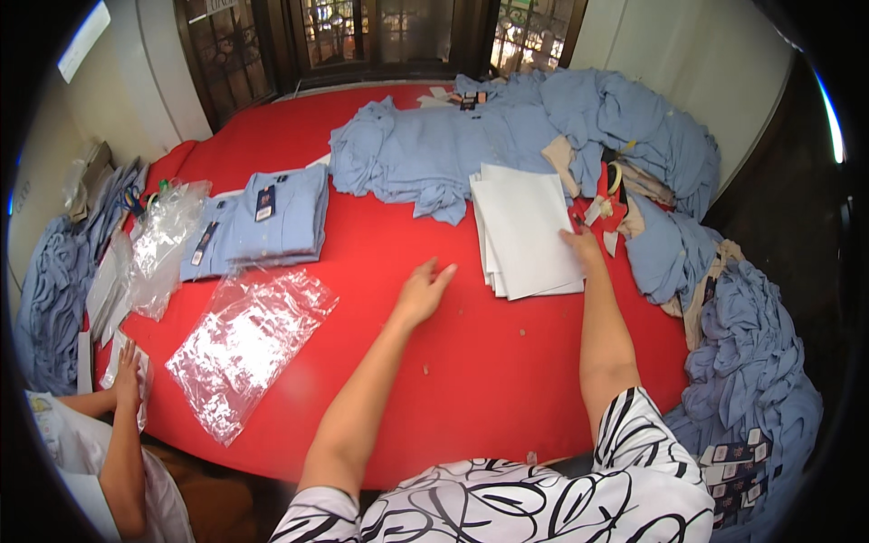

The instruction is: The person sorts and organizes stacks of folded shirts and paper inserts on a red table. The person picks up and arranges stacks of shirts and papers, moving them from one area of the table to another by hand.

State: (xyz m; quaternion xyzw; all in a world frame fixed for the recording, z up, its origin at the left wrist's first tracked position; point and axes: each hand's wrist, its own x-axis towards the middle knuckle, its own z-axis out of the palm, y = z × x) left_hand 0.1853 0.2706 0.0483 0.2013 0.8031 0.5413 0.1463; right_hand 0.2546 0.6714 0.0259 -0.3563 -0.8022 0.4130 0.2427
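A stack of white paper or card sheets (529, 231) lies slightly fanned on the red-covered table (380, 380). At its right edge is my right hand (584, 251), fingers curled, with a small dark thing at the fingertips that I cannot make out. My left hand (424, 291) hovers over the red cloth left of the stack, fingers apart and holding nothing. Folded light-blue shirts (285, 217) with dark hang tags lie further left. A clear plastic bag (253, 344) is spread flat in front of them. Beyond the sheets, an unfolded blue shirt (434, 149) lies across the cloth.
Blue garments are heaped at the far right (625, 118), near right (751, 353) and left edge (54, 299). More clear bags (163, 244) lie at left. A co-worker's hands (128, 380) rest at the lower-left table edge. A tape roll (615, 178) sits among scraps.
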